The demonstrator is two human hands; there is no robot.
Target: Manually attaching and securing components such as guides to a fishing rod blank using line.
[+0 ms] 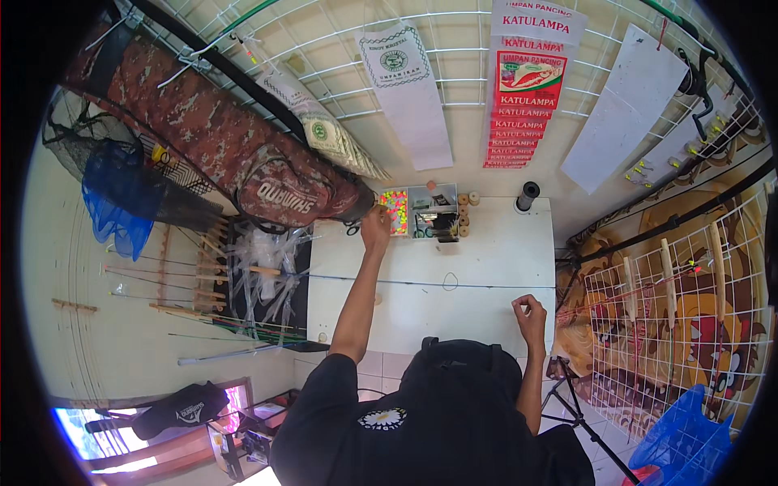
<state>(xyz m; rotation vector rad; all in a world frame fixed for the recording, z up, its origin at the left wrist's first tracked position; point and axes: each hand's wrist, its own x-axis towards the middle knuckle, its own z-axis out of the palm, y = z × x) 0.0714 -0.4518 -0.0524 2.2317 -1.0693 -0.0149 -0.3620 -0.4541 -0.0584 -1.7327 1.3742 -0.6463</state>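
My left hand (375, 229) reaches to the far side of the white table (494, 251). Its bunched fingers are at the left edge of a compartment of small bright yellow, orange and pink pieces (395, 209); what they pinch, if anything, is hidden. My right hand (529, 316) hovers near the table's right edge, thumb and fingers curled together in a pinch, and anything between them is too small to see. A thin dark rod (389, 283) lies across the table from left to right. Just beyond it is a thin dark loop (450, 281).
Beside the bright pieces stands a divided organizer (421, 194) with small tools, next to stacked spools (463, 219). A dark cylinder (527, 196) stands at the far right. A camouflage rod bag (243, 146) hangs at left, packets (527, 105) on the wall grid, a white rack (681, 300) at right.
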